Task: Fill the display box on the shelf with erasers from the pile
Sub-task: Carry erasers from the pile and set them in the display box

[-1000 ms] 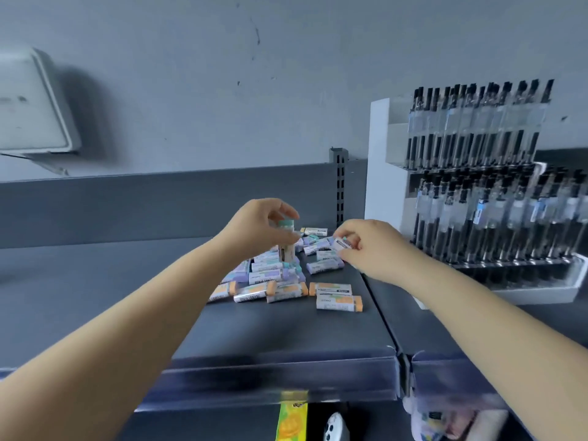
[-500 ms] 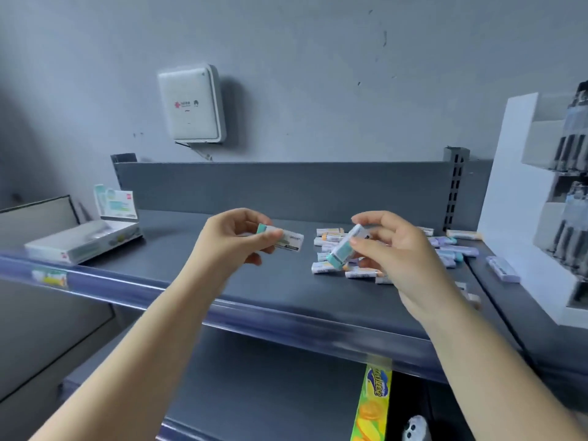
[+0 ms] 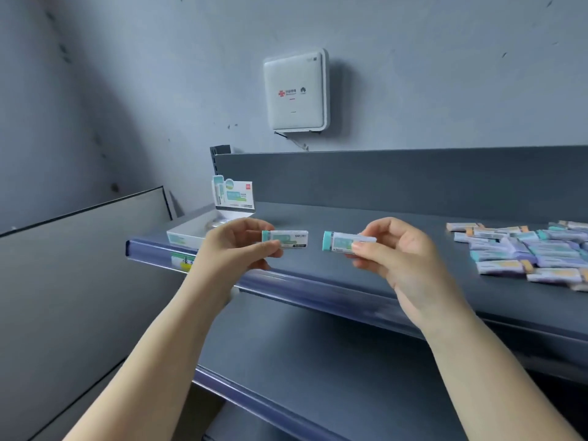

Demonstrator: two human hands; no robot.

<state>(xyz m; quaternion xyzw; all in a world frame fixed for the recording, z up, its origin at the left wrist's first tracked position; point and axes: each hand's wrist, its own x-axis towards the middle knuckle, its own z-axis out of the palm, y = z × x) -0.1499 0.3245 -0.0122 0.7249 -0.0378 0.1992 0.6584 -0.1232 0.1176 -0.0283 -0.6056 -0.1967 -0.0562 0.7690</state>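
- display box sat at far left end of the upper shelf, near its front edge, white, low-walled, open on top; printed header card stood upright at its back
- inside of box mostly hidden by the left hand, contents could not be told
- left hand was in front of the box's right end, thumb and fingers curled, grip pinched on one eraser by its left end; that eraser lay level, white sleeve with teal band, sticking out to the right
- right hand was just right of it, grip pinched on a second eraser between thumb and fingertips; teal end pointed left toward the other eraser
- two held erasers were roughly end to end, apart, small gap between them, both above the shelf surface, not touching it
- pile of erasers lay on the same shelf at far right, well apart from the box; loose, overlapping, sleeves white/lilac with teal and orange ends; pile ran out of view at right edge
- shelf was dark grey with a bluish clear price strip along the front; a small label sat in the strip below the box
- lower shelf beneath, same grey
- white wall unit with red logo hung on the grey wall above the shelf back panel
- grey panel stood to the left of the shelving
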